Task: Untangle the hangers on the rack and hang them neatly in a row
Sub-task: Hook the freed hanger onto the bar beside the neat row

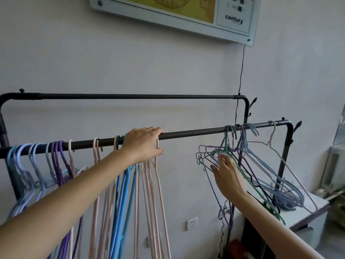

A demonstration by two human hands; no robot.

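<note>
A dark clothes rack has a near rail [196, 132] running left to right. Several sorted hangers in blue, purple and pink [61, 161] hang along its left part. My left hand [143, 144] rests over the rail, its fingers pinching the hook of a pink hanger [158, 180] against it. At the right end a tangled bunch of green, purple, blue and black hangers [261, 165] hangs skewed from the rail. My right hand [226, 174] reaches into that bunch with fingers spread, touching the green and black wires without a closed grip.
The rack's far rail [130, 96] runs behind and higher, bare. A framed board [233, 21] hangs on the wall with a black cord [241, 71] dropping past the rack. A grey low cabinet [306, 210] stands at the right, and a wall socket [192, 223] sits below.
</note>
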